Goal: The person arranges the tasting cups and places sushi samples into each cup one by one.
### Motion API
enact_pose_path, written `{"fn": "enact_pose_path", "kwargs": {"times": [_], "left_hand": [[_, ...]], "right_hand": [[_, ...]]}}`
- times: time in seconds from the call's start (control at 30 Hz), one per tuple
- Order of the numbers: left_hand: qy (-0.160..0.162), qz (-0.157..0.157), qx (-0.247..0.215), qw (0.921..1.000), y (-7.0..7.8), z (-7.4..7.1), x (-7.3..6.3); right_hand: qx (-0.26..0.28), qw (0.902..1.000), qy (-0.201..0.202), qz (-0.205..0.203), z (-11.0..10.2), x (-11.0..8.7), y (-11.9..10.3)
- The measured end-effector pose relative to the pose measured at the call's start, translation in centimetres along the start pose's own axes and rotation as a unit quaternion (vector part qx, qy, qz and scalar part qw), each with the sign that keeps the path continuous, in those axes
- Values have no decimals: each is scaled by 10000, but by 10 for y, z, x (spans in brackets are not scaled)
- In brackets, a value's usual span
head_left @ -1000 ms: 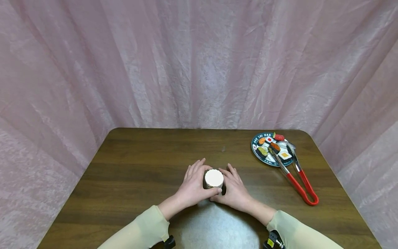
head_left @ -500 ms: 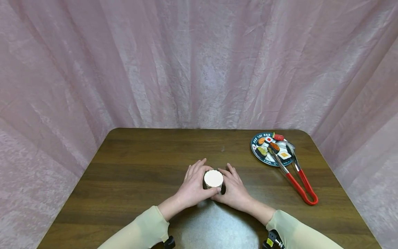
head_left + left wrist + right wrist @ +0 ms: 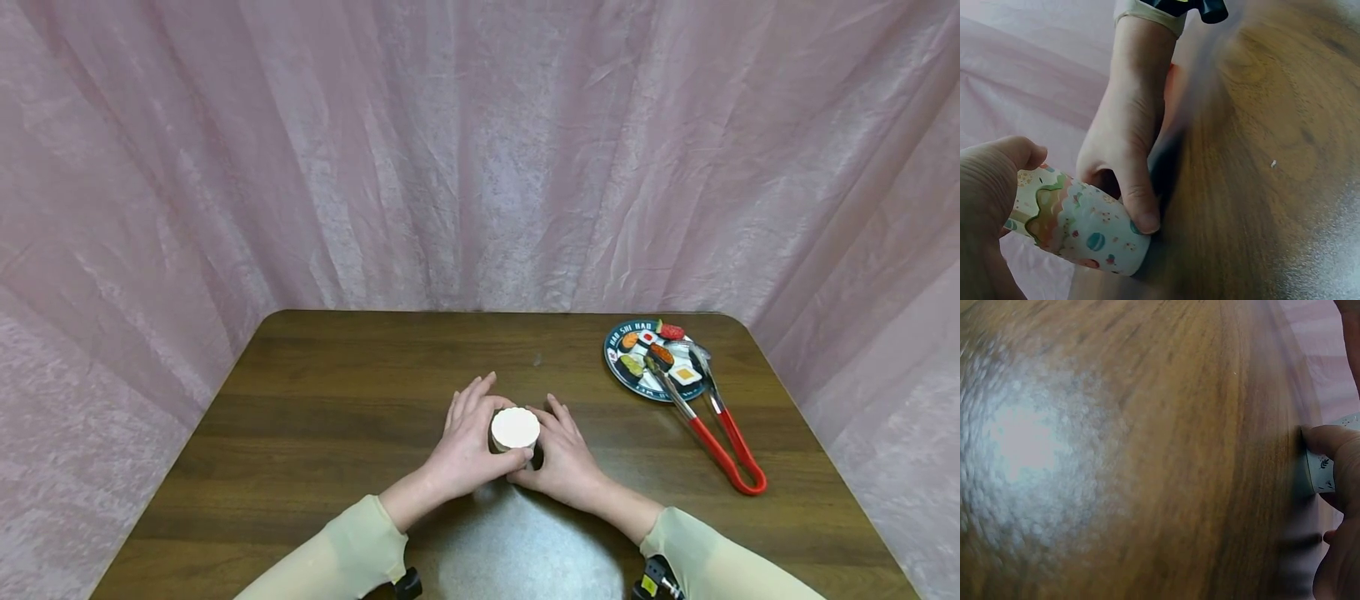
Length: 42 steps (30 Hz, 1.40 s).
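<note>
A printed paper baking cup [image 3: 1094,234] with a wavy rim stands on the wooden table between both hands. A patterned upper section [image 3: 1022,195] sticks up past that rim, like a second cup nested in it. From above, a bright white scalloped round [image 3: 515,427] shows. My left hand [image 3: 468,442] grips the upper section from the left, thumb in front, other fingers behind and raised. My right hand [image 3: 564,460] holds the lower cup near its base, thumb across the near side. In the right wrist view, only a strip of the cup [image 3: 1322,472] shows past the fingers.
At the back right, a round plate [image 3: 611,371] holds several sushi-like pieces and a strawberry-like piece [image 3: 670,332]. Red-handled metal tongs [image 3: 731,458] lie with their tips on the plate and handles toward the front. A pink curtain [image 3: 480,167] hangs behind the table [image 3: 337,375].
The white top looks slightly higher and larger than before. The left hand's outer fingers have lifted a little. The right hand stays nearly still.
</note>
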<state>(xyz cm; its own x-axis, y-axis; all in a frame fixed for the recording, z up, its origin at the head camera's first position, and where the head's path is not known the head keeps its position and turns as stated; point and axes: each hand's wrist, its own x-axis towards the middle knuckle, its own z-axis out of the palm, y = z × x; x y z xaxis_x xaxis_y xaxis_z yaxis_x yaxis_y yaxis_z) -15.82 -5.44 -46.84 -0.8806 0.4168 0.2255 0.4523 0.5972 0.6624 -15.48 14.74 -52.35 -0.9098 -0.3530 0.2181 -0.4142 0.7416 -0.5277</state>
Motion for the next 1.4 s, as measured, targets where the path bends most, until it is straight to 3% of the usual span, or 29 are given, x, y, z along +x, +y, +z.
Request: {"fn": "enact_pose_path", "kwargs": {"times": [0.2, 0.4, 0.67, 1.0, 1.13, 1.4], "left_hand": [[280, 94, 6, 9996, 7, -9, 1], [549, 231, 96, 9982, 11, -27, 2], [879, 62, 198, 9959, -4, -55, 1], [1108, -295, 351, 9928, -40, -89, -6], [1248, -512, 374, 9902, -63, -104, -7], [1417, -1288, 428, 9805, -114, -133, -3]], "right_hand": [[-81, 10000, 31, -43, -1, 0, 0], [-180, 9998, -8, -32, -2, 0, -1], [-257, 9997, -4, 27, -2, 0, -1], [-332, 9994, 2, 70, -2, -1, -4], [-291, 9996, 8, 50, -2, -2, -4], [-281, 9996, 53, 29, -2, -2, -5]]}}
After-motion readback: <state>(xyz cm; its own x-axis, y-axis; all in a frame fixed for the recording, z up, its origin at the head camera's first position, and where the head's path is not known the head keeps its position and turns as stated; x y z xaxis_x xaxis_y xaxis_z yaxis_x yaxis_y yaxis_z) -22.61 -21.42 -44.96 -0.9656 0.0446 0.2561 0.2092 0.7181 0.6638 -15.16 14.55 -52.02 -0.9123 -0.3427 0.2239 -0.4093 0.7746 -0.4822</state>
